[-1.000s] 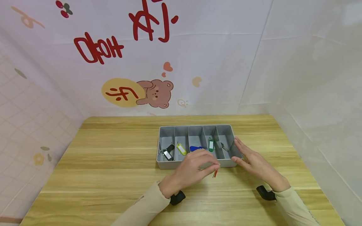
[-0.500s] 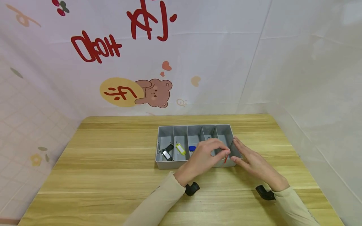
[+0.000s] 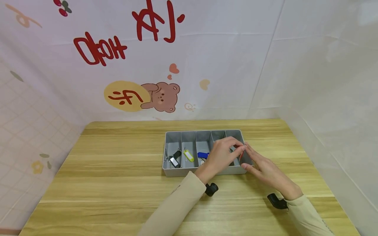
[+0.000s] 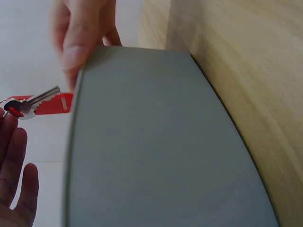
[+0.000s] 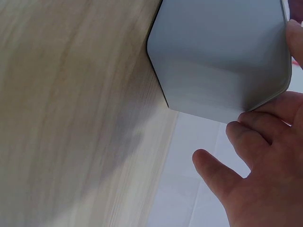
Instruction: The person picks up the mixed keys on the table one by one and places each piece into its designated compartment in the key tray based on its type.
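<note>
In the head view my left hand (image 3: 222, 152) reaches over the right end of a grey five-part box (image 3: 189, 172). Its fingertips pinch a keyring with a red tag (image 3: 241, 155), which hangs above the rightmost compartment. The left wrist view shows a silver key (image 4: 42, 98) on that ring, beside the red tag. My right hand (image 3: 267, 168) touches the box's right end, thumb by the near corner, fingers extended along the wall. Keys with a black tag (image 3: 174, 162), a yellow tag (image 3: 188, 155) and a blue tag (image 3: 202, 155) lie in the left compartments. My left hand hides other contents.
The box stands on a wood-grain table (image 3: 112, 183), right of its middle. Pale printed sheets (image 3: 230, 75) rise behind the table and along both sides. A black wrist mount (image 3: 211, 189) sits under the left wrist, another black mount (image 3: 277, 201) under the right.
My left hand has carried the red-tagged key from in front of the box, rightward and away from me, to above the rightmost compartment. My right hand has stayed at the box's right end.
</note>
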Tool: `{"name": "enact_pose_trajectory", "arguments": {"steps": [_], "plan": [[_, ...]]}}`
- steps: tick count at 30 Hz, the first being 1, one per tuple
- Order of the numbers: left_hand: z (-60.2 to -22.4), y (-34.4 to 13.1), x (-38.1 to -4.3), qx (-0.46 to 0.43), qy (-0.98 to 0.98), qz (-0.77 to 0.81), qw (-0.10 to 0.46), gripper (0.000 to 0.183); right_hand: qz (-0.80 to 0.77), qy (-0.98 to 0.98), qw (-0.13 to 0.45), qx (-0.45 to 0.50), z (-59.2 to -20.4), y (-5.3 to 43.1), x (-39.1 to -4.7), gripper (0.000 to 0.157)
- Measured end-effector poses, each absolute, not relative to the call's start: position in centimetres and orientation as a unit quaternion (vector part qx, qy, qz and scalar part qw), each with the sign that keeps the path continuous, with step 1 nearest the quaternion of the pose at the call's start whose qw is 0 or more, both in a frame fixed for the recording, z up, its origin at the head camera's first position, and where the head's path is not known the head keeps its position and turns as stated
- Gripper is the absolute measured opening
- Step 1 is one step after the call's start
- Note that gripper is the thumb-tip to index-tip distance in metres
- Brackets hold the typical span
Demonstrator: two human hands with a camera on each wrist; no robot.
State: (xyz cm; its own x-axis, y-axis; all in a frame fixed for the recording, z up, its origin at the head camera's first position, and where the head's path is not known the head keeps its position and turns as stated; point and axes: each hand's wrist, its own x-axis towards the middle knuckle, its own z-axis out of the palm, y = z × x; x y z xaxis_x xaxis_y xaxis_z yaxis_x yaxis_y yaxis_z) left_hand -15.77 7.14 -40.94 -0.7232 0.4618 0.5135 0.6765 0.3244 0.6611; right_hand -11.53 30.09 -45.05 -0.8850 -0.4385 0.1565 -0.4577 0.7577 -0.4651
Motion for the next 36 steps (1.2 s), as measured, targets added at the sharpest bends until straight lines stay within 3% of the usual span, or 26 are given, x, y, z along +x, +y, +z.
{"name": "enact_pose_trajectory", "arguments": {"steps": [13, 21, 30, 36], "plan": [[-42.5, 8.4, -17.4, -0.283, -0.882, -0.37, 0.076, 0.016, 0.245, -0.94, 0.012, 0.239, -44.8, 29.9, -11.5, 0.076], [-42.4, 8.7, -17.4, -0.275, -0.914, -0.286, 0.088, 0.013, 0.243, -0.94, 0.01, 0.238, -44.6, 29.9, -11.5, 0.076], [-41.8, 7.5, -16.3, -0.269, -0.927, -0.252, 0.068, 0.051, 0.247, -0.941, 0.002, 0.232, -44.5, 29.8, -11.5, 0.077], [-40.9, 5.6, -15.2, -0.295, -0.923, -0.238, 0.074, 0.065, 0.251, -0.942, -0.002, 0.223, -44.6, 29.9, -11.5, 0.078]]}}
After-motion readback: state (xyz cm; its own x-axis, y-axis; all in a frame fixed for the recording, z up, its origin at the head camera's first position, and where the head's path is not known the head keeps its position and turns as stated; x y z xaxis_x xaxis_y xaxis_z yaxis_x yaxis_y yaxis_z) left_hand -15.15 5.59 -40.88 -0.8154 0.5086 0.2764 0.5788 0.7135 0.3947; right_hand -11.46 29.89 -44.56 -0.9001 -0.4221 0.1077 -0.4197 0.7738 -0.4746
